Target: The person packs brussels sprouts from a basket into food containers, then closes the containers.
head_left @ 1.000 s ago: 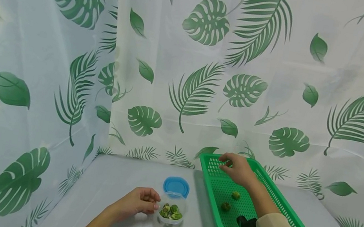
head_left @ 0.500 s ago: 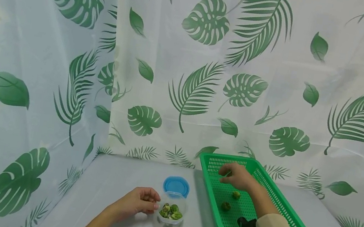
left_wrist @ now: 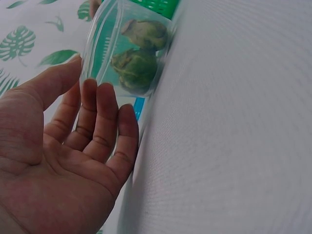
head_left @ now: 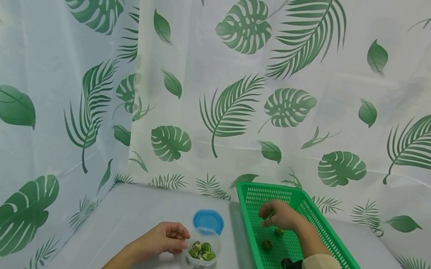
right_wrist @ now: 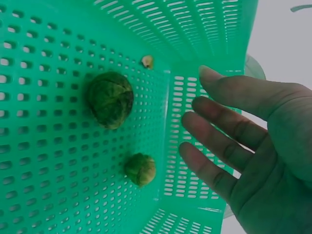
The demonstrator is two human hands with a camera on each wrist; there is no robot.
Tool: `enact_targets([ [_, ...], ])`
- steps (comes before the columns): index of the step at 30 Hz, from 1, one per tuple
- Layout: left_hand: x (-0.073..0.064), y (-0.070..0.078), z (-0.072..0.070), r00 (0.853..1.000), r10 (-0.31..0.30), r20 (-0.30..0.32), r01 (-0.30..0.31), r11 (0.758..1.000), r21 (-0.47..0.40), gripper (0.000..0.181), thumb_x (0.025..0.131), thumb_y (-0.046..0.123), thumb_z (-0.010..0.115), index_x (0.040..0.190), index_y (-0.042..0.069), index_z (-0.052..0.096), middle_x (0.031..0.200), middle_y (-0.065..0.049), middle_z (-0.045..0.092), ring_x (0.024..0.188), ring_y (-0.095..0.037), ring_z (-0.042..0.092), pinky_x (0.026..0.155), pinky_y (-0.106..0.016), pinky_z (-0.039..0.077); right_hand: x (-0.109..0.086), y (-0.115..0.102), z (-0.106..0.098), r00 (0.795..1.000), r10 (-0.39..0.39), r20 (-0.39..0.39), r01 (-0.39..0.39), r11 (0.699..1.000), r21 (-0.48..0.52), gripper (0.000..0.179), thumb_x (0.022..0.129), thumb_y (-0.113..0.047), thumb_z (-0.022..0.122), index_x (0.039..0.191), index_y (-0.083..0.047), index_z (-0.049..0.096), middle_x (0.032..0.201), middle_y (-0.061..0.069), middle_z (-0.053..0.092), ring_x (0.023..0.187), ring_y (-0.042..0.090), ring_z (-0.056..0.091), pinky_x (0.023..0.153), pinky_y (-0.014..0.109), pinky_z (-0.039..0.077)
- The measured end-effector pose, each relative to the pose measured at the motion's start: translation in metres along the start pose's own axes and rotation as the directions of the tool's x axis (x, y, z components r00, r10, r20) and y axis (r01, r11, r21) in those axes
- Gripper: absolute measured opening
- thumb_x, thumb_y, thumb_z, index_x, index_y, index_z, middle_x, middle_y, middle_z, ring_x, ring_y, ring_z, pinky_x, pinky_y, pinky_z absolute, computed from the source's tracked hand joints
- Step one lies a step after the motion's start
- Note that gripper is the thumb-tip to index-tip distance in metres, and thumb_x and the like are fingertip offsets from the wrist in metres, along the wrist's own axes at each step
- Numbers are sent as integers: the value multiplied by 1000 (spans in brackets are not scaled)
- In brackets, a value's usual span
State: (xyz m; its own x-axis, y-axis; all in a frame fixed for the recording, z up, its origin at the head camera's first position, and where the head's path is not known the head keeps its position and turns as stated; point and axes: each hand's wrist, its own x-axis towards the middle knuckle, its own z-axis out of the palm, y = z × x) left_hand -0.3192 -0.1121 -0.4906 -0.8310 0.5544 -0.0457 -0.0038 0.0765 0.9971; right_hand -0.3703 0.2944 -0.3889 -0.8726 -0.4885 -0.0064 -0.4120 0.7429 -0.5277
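My left hand (head_left: 162, 240) rests with loosely bent fingers beside a clear plastic container (head_left: 201, 260) holding several Brussels sprouts (head_left: 206, 247). In the left wrist view, the fingertips touch or nearly touch the container's wall; which one is hard to tell. My right hand (head_left: 280, 215) hovers inside the green basket (head_left: 256, 265), fingers apart and nothing between them. Below it, the right wrist view has a larger Brussels sprout (right_wrist: 111, 100) and a smaller one (right_wrist: 140, 169) on the perforated floor, with a small pale scrap (right_wrist: 147, 61) near the side.
A blue lid (head_left: 208, 221) lies on the white table (head_left: 136, 206) just behind the container. A black object (head_left: 291, 266) shows against the right sleeve, over the basket. Leaf-printed sheets (head_left: 236, 109) hang behind and to the left.
My right hand has come down from the basket's far end, lower and nearer to the sprouts on the floor. My left hand and the container stay where they were.
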Motion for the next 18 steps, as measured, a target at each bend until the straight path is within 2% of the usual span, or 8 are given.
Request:
enact_targets([
  [10,2,-2,-1,1000,1,-3,-1,1000,0,34,97,16,74,122,-5,63,89,1,67,83,-13,66,74,-29,56,-2,3,2,999,30,38,-31,999,28,22,89,-6,79,109,2,73,111,20,71,101,26,65,84,47,56],
  [13,2,-2,-1,1000,-2,-9,2,1000,5,35,96,17,74,122,-5,64,89,1,67,83,-13,67,74,-29,56,-3,2,3,995,77,68,-82,994,67,20,89,-3,78,108,2,72,110,19,71,99,24,65,83,49,58],
  [18,3,-2,0,1000,-3,-16,3,1000,15,35,96,17,75,121,-4,64,89,1,68,83,-13,67,74,-29,56,-4,0,6,972,180,153,-202,969,140,22,85,3,77,107,2,71,108,16,71,94,24,65,82,53,60],
])
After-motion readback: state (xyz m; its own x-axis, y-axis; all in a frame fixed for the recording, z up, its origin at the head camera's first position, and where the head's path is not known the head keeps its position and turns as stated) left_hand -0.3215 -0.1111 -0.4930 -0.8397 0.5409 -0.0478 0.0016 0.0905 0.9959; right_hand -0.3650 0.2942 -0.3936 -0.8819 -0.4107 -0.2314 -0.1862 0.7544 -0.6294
